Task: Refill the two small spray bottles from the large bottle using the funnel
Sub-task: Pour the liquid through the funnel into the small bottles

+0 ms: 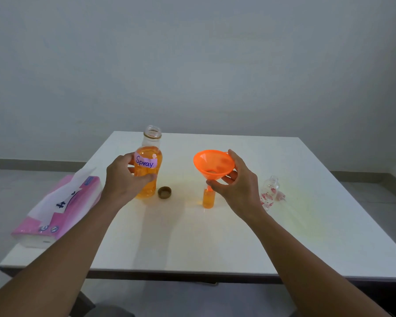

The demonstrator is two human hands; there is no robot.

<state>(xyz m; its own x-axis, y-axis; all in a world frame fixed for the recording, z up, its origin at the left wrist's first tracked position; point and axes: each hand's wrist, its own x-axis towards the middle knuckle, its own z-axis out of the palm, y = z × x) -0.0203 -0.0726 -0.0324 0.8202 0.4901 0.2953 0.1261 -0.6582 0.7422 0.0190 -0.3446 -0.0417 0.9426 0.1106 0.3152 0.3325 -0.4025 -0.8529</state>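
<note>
The large clear bottle (149,161), uncapped and labelled "Spray", stands upright on the white table (306,225) with orange liquid in it. My left hand (124,177) grips its body. Its brown cap (164,192) lies beside it. My right hand (236,184) holds the orange funnel (213,164) by its cone; the spout sits in the neck of a small bottle (208,199) filled with orange liquid. A second small bottle (270,193), clear with red flowers and empty, stands to the right, partly hidden by my wrist.
A pink pack of tissues (60,209) lies at the table's left edge. A small pinkish spray top (281,196) lies just right of the flowered bottle. A grey wall rises behind the table's far edge.
</note>
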